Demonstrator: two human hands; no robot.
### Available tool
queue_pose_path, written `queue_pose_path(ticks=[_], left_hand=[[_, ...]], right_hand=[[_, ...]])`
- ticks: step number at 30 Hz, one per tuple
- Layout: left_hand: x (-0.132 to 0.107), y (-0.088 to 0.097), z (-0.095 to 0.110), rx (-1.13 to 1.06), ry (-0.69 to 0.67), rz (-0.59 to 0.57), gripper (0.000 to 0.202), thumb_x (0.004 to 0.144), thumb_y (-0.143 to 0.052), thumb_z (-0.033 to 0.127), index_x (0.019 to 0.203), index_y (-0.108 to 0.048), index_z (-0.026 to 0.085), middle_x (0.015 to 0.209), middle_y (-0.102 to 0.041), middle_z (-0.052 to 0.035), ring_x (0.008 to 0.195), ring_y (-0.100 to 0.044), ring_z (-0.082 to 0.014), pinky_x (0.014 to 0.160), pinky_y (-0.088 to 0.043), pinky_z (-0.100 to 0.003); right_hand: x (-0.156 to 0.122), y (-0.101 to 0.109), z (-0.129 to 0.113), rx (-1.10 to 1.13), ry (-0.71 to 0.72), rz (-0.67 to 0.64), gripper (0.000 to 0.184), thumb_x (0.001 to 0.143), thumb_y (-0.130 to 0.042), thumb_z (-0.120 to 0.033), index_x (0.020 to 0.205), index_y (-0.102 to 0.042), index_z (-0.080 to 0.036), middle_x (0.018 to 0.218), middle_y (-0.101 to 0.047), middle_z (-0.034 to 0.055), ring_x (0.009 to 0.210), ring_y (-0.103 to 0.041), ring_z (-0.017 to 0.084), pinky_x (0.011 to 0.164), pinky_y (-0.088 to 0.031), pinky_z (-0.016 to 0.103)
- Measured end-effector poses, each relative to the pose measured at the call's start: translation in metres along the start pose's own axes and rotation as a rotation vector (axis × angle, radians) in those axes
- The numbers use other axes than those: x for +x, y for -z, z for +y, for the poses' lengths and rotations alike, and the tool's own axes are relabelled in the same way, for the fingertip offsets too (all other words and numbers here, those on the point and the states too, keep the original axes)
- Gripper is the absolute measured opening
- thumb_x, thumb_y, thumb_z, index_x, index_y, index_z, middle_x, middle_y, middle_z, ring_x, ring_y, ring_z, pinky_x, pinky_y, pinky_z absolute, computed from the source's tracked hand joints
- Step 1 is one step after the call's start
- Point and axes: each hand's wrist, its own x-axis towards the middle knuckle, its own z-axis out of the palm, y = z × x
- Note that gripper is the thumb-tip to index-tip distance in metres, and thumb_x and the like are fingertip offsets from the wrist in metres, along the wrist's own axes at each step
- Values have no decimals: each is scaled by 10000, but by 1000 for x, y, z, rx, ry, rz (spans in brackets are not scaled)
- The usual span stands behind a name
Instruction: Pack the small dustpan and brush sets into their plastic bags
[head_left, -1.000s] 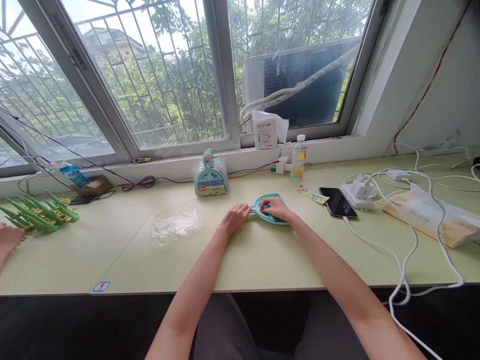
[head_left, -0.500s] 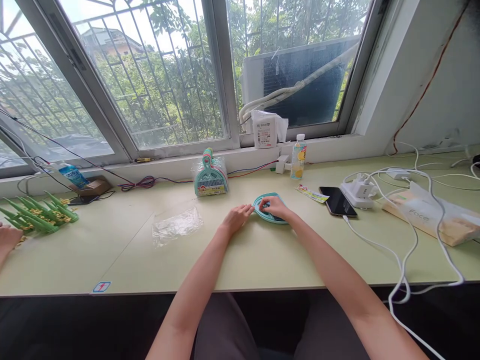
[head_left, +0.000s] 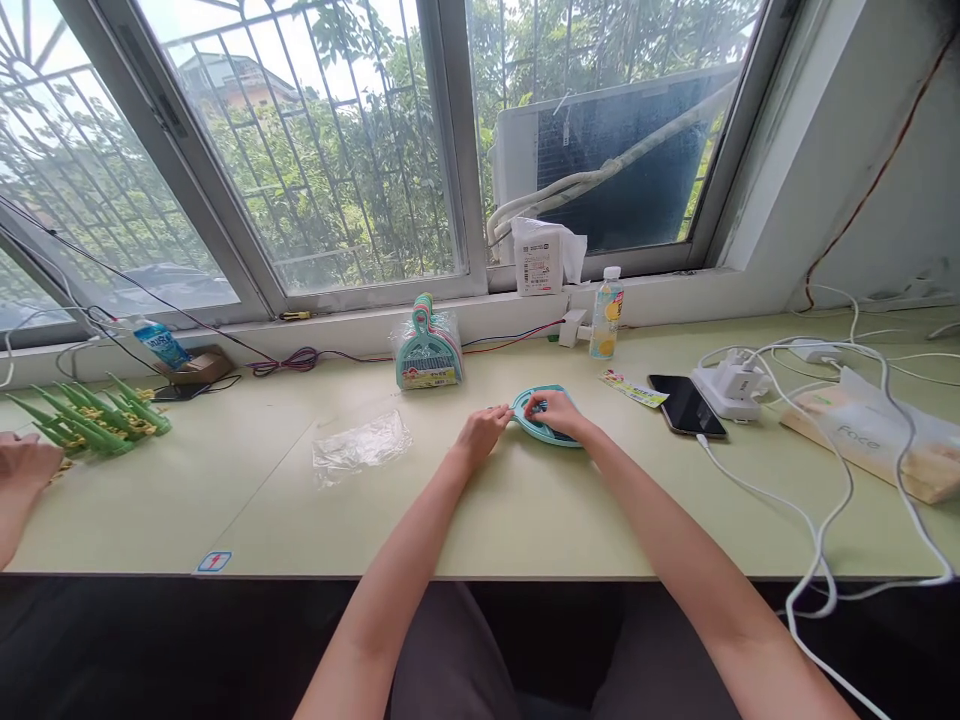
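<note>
A small teal dustpan (head_left: 531, 430) lies on the table in front of me, with its handle pointing left. Dark bristles of a small brush (head_left: 561, 436) show inside it, partly under my right hand. My left hand (head_left: 484, 432) is closed at the handle end, its fingers together. With bent fingers pressed together, my right hand (head_left: 556, 413) grips at the brush within the pan; the fingertips are partly hidden. Behind stands a stack of similar dustpan sets (head_left: 429, 350) in clear wrapping. A crumpled clear plastic bag (head_left: 362, 447) lies to the left.
On the right are a printed card label (head_left: 634, 389), a phone (head_left: 686, 405), a charger block (head_left: 727, 388), white cables and a tissue pack (head_left: 874, 435). A juice bottle (head_left: 606, 315) stands behind. Another person's hand (head_left: 28, 462) is beside green plastic pieces (head_left: 97, 420) at far left.
The view has shifted slightly, so everything sits a little farther right. Both my hands stay at the dustpan, almost unchanged. The other person's hand shows more at the left.
</note>
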Motion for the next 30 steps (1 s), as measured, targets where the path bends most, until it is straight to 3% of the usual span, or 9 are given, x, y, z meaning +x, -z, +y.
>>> queue_pose_path(ticks=[8, 15, 23, 30], left_hand=[[-2, 2, 3, 48, -10, -38, 376, 871, -430, 4, 1190, -553, 159, 1180, -638, -104, 1015, -636, -174, 818, -511, -268], [-3, 6, 3, 122, -67, 65, 420, 909, -352, 26, 1272, -506, 171, 1223, -593, -112, 1084, -565, -216, 913, -460, -334], [3, 6, 10, 118, -64, 11, 268, 915, -411, 48, 1103, -574, 149, 1068, -618, -116, 979, -586, -217, 853, -457, -336], [1, 6, 12, 158, -47, -70, 336, 915, -359, 12, 1156, -571, 111, 1023, -646, -127, 866, -623, -199, 739, -479, -311]], right_hand=[[-1, -1, -2, -31, 4, -8, 80, 686, -678, -151, 685, -712, -223, 815, -738, -1, 846, -664, 182, 810, -469, 286], [-4, 3, -4, -12, 16, -6, 62, 670, -681, -159, 666, -708, -215, 778, -736, 2, 817, -668, 183, 803, -479, 295], [-6, -1, -10, 14, -4, -22, 41, 662, -675, -184, 677, -707, -206, 771, -727, 6, 793, -661, 179, 775, -489, 290], [-6, -4, -12, 22, 10, -41, 36, 681, -667, -211, 687, -702, -203, 778, -724, 5, 792, -658, 175, 788, -485, 293]])
